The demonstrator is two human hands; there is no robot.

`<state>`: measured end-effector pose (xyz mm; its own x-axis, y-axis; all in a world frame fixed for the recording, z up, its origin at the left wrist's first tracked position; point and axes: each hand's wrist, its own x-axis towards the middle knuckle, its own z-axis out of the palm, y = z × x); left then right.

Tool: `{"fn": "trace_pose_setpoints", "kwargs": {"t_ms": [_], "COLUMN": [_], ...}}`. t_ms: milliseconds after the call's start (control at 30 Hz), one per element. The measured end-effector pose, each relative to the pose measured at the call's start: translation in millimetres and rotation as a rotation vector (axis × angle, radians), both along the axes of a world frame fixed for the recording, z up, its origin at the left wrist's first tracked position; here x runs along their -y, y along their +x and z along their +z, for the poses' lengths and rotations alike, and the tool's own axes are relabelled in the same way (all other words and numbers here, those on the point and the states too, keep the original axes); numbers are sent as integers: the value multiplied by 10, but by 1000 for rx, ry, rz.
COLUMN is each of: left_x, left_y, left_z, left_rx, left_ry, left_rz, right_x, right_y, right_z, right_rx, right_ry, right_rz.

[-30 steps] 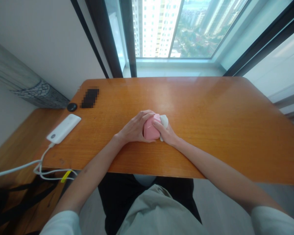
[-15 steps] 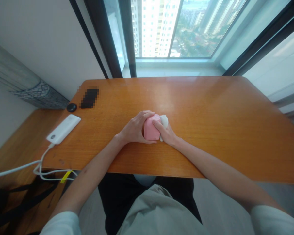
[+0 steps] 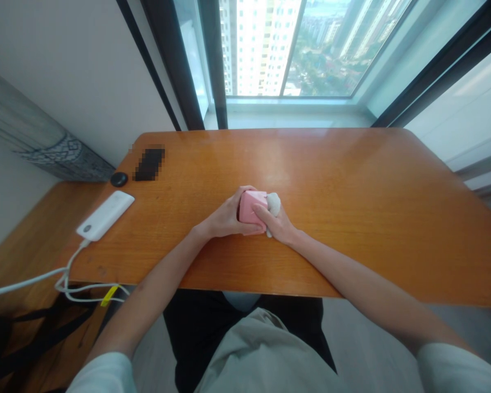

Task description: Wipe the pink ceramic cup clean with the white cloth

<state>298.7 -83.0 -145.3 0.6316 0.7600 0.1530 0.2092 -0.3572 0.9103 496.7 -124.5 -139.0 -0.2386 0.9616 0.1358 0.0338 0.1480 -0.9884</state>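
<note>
Both my hands meet at the middle of the orange wooden table (image 3: 311, 164). My left hand (image 3: 229, 218) is wrapped around the left side of a pink, blocky object (image 3: 251, 210). Pressed against that object's right side is a small white soft piece (image 3: 274, 203), perhaps cloth or tissue. My right hand (image 3: 279, 225) closes around this white piece, and its fingers also touch the pink object. What the pink object is, I cannot tell.
A white power bank (image 3: 105, 215) with a white cable lies at the table's left, near a black round puck (image 3: 118, 179) and a pixelated dark rectangle (image 3: 149, 164). A tall window (image 3: 286, 49) stands beyond the table's far edge.
My left fingers have slid back off the top of the pink object, showing more of its upper face. The object has tilted slightly, and my right hand has barely moved.
</note>
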Motion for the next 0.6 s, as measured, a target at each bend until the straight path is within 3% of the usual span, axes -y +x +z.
{"fn": "trace_pose_setpoints", "kwargs": {"t_ms": [167, 400, 600], "left_x": [-26, -127, -104], "left_y": [-12, -92, -84], "left_z": [-157, -169, -114], "left_rx": [93, -10, -40], "left_ry": [142, 613, 656], "left_rz": [-27, -86, -45], "right_x": [12, -57, -97], "right_y": [-2, -2, -3], "right_z": [15, -42, -111], "right_rx": [-6, -101, -124], "right_ry": [-8, -34, -15], "right_rz": [2, -91, -95]}}
